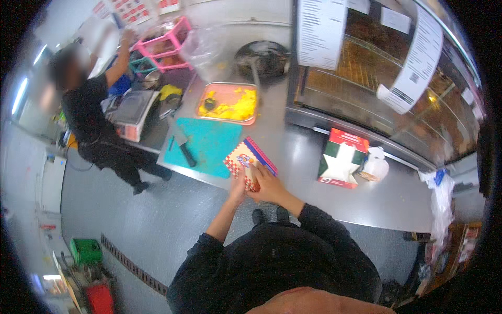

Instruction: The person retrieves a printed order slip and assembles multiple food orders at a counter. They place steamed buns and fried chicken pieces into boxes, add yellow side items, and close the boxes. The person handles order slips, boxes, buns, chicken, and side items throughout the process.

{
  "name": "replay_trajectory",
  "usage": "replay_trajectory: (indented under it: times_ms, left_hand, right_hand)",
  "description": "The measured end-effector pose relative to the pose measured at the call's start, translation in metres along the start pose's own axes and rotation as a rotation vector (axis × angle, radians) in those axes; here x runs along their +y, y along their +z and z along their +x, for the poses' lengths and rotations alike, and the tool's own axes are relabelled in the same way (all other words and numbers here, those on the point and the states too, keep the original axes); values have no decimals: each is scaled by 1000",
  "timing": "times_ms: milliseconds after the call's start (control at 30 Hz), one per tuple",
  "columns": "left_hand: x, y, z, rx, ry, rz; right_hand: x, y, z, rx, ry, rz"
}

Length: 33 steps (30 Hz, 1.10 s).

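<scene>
Over the front edge of the metal counter, both my hands hold a printed card food packet point(246, 157) with red-and-white checks and a purple-blue edge; it tilts upward. My left hand point(238, 187) is closed on its lower left side. Across its lower right side lies my right hand point(267, 185), fingers bent round it. Something orange-brown shows between the hands, too small to make out. Just left of the packet is a turquoise cutting board point(212, 138), on which lies a black-handled knife point(184, 150). Behind the board, a pink tray point(246, 121) bears chopped yellow food and a small dark round cup.
A red, green and white box point(342, 162) stands on the counter point(298, 178) to the right, beside a white plastic-looking item point(375, 165). Behind is a glass-fronted cabinet point(355, 78). A dark pan point(261, 58) and a pink basket point(164, 47) stand farther back. A co-worker point(94, 110) reaches up at left.
</scene>
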<state>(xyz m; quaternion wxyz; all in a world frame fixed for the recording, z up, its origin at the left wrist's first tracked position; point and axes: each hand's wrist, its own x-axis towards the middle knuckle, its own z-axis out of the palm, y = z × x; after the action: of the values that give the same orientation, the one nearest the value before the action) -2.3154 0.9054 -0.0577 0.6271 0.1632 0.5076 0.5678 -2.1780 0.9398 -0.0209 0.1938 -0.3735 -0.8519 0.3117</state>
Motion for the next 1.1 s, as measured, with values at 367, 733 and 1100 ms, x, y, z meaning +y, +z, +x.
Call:
replay_trajectory:
  times_ms: [367,733,1100]
  left_hand:
    - [39,-76,64,86,267,-250]
    - [51,-41,53,-17,180,-234]
    - [25,-57,83,401,696,403]
  right_hand:
    - [13,65,131,-330,-207,-80]
    - [13,29,120,-10,-283,71]
    - [29,15,137,-10,-91,20]
